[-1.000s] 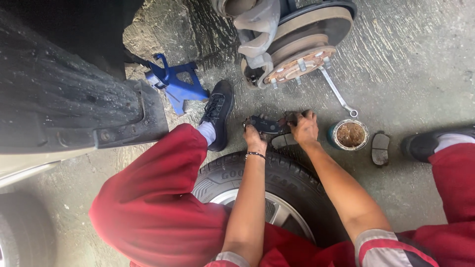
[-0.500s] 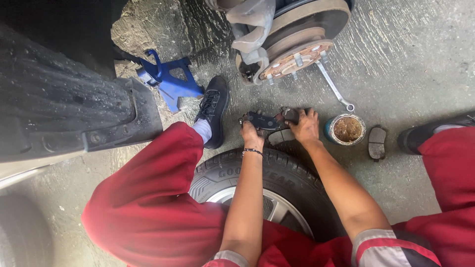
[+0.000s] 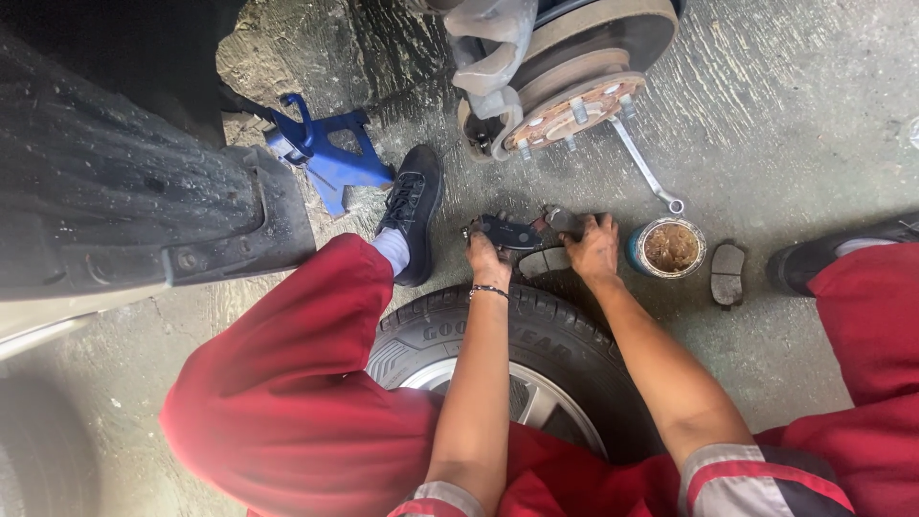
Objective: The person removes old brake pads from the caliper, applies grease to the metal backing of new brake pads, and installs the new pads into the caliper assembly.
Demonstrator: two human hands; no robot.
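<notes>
Left hand grips a dark brake pad, held just above the concrete floor; right hand grasps its other end. Grease tin stands beside; a loose pad lies further right.

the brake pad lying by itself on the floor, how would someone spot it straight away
Start at the bare wheel hub at the top, then drop to the open grease tin on the concrete. The lone brake pad lies just right of it, flat and untouched, unlike the pads at the hands.
</notes>
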